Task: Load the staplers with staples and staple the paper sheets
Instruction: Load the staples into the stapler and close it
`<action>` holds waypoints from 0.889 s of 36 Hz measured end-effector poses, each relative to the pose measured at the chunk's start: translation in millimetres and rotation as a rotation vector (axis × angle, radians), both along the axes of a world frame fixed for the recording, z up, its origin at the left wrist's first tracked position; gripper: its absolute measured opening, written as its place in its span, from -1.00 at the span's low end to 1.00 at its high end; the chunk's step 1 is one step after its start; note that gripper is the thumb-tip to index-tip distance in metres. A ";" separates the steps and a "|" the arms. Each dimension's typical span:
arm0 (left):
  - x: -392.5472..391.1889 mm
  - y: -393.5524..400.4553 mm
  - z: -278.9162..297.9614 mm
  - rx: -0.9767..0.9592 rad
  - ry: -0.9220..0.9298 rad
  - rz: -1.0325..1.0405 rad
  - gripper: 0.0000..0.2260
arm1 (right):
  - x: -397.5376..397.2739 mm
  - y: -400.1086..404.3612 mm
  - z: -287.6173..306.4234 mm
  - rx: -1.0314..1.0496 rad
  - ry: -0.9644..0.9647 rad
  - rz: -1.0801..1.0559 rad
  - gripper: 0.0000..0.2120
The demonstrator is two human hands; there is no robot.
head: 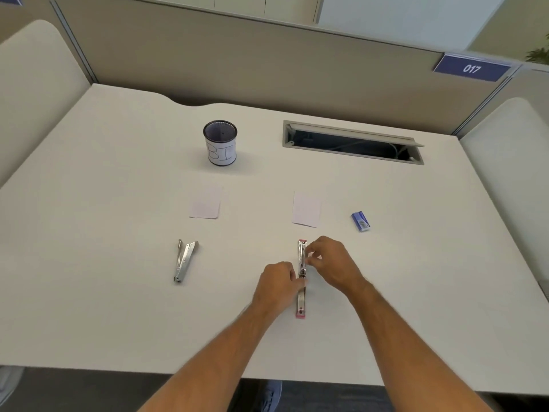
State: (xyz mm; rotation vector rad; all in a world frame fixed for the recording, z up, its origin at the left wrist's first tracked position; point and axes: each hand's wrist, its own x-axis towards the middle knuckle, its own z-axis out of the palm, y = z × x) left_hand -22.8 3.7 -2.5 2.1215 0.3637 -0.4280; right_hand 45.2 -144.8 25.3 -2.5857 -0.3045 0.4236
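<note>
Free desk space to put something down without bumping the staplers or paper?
Bare patches: the whole left side of the desk beyond the silver stapler; the strip between the two paper sheets; the right edge past the staple box. Crowded: the front centre, where the left hand and right hand work the opened pink stapler.

There is only the one view, worn on the person's head; it looks forward and steeply down over the near edge of a white desk, so both forearms enter from the bottom of the frame; the left hand and right hand sit close below the lens, just under centre; the wide angle bows the desk's sides outward; farther off it takes in the grey partition behind the desk.
</note>
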 end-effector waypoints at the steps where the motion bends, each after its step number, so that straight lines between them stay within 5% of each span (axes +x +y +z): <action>1: 0.5 -3.5 -1.4 0.010 0.001 0.003 -0.75 | 0.3 -1.0 -1.2 0.003 -0.001 0.007 -0.87; 12: 2.1 -21.1 -7.0 0.107 0.001 0.019 -0.82 | -4.8 -5.4 -14.6 0.017 -0.038 0.084 -0.83; 32: -0.9 -19.1 -4.8 -0.046 0.051 0.153 -0.74 | -7.9 -10.4 -25.4 0.077 -0.047 0.040 -0.82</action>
